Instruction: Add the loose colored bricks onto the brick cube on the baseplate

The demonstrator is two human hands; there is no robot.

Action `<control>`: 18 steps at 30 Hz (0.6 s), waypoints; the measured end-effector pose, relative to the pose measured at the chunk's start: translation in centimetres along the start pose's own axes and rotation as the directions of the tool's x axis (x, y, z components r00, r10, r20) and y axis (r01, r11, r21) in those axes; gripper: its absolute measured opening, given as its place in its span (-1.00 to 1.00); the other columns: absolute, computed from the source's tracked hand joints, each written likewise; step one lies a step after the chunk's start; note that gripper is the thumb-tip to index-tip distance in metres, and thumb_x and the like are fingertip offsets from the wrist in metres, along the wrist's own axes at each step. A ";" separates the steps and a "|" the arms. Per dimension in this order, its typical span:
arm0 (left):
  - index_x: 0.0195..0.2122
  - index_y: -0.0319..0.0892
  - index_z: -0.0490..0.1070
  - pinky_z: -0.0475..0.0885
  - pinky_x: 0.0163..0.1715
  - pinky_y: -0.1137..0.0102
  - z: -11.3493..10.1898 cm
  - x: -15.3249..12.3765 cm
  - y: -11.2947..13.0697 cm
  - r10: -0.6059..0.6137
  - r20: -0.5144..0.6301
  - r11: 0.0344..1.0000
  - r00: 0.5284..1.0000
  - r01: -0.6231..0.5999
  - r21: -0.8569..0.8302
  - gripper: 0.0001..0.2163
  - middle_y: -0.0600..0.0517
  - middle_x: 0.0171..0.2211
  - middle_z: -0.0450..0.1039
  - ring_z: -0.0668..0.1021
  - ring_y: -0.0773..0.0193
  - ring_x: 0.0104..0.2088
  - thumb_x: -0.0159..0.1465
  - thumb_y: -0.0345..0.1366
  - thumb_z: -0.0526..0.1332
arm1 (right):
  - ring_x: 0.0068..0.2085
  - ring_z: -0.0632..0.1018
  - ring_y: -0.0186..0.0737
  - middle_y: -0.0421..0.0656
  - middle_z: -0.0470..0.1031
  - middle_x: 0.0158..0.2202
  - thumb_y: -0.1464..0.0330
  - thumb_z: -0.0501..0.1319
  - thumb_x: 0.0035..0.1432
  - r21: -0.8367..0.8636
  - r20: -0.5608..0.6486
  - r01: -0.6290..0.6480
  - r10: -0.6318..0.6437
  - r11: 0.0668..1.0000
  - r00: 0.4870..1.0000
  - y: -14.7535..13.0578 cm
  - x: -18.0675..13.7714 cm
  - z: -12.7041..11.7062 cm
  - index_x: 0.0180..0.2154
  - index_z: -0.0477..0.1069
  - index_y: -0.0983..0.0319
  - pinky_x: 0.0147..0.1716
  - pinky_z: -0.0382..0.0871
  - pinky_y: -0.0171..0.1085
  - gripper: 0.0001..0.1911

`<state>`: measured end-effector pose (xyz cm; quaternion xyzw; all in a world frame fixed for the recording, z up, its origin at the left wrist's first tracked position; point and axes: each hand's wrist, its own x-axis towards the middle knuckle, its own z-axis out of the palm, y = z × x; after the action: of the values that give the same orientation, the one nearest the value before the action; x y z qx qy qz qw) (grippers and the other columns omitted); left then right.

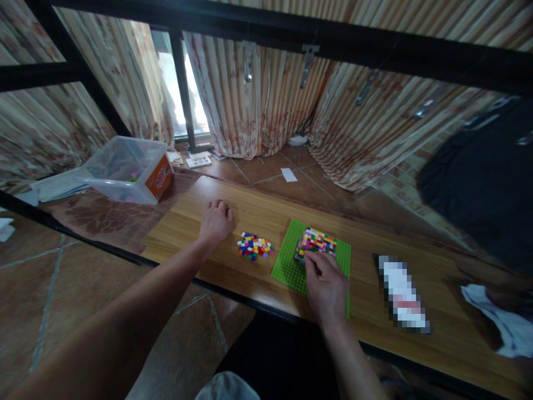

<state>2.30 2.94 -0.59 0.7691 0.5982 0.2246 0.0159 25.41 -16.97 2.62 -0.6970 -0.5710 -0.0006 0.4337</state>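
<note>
A green baseplate lies on the wooden table, carrying a block of many-coloured small bricks. My right hand rests on the plate with its fingertips pinched against the near edge of that block. To the left lies a loose pile of coloured bricks. My left hand sits on the table just left of the pile, fingers curled into a loose fist with nothing visible in it.
A clear plastic box stands on the floor at the left. A blurred-out flat object lies right of the plate, and white cloth at the far right. Curtains hang behind; a black bar crosses overhead.
</note>
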 end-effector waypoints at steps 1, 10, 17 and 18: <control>-0.22 -0.18 0.43 0.26 0.07 0.14 0.0 0.0 0.0 0.000 0.001 1.000 1.000 0.000 -0.005 -0.78 -0.16 -0.11 0.45 0.42 0.00 -0.02 0.28 -0.29 0.01 | -0.20 0.56 -0.19 -0.08 0.56 -0.24 0.28 0.09 0.29 -0.004 -0.003 0.001 -0.001 1.000 1.000 0.1 -0.1 0.0 -0.24 0.57 0.20 -0.14 0.43 -0.19 -0.72; -0.19 -0.19 0.43 0.26 0.09 0.12 0.1 -0.1 -0.1 -0.002 0.004 1.000 1.000 0.002 -0.019 -0.76 -0.17 -0.09 0.44 0.41 -0.01 0.00 0.30 -0.27 0.00 | -0.21 0.56 -0.18 -0.09 0.56 -0.26 0.27 0.10 0.29 -0.039 -0.026 0.045 -0.046 0.998 0.999 0.8 -0.5 0.4 -0.24 0.59 0.18 -0.12 0.45 -0.16 -0.71; -0.20 -0.18 0.43 0.26 0.08 0.11 0.1 -0.1 0.0 -0.005 0.001 1.000 1.000 0.005 -0.015 -0.77 -0.18 -0.08 0.45 0.42 -0.02 -0.01 0.28 -0.30 0.01 | -0.18 0.55 -0.17 -0.09 0.56 -0.25 0.27 0.08 0.29 -0.004 0.006 0.029 -0.029 1.000 1.000 0.7 -0.2 0.3 -0.25 0.59 0.17 -0.08 0.44 -0.14 -0.70; -0.20 -0.18 0.43 0.27 0.07 0.11 0.1 -0.1 0.0 -0.004 -0.001 1.000 1.000 0.004 -0.007 -0.77 -0.17 -0.08 0.45 0.42 -0.02 -0.02 0.28 -0.29 0.01 | -0.17 0.55 -0.17 -0.09 0.56 -0.24 0.26 0.08 0.29 0.006 0.016 0.024 -0.024 1.000 1.000 0.6 -0.2 0.1 -0.25 0.59 0.16 -0.08 0.43 -0.14 -0.70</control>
<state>2.34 2.86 -0.68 0.7678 0.5989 0.2270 0.0190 25.78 -17.01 2.09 -0.6889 -0.5826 0.0015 0.4313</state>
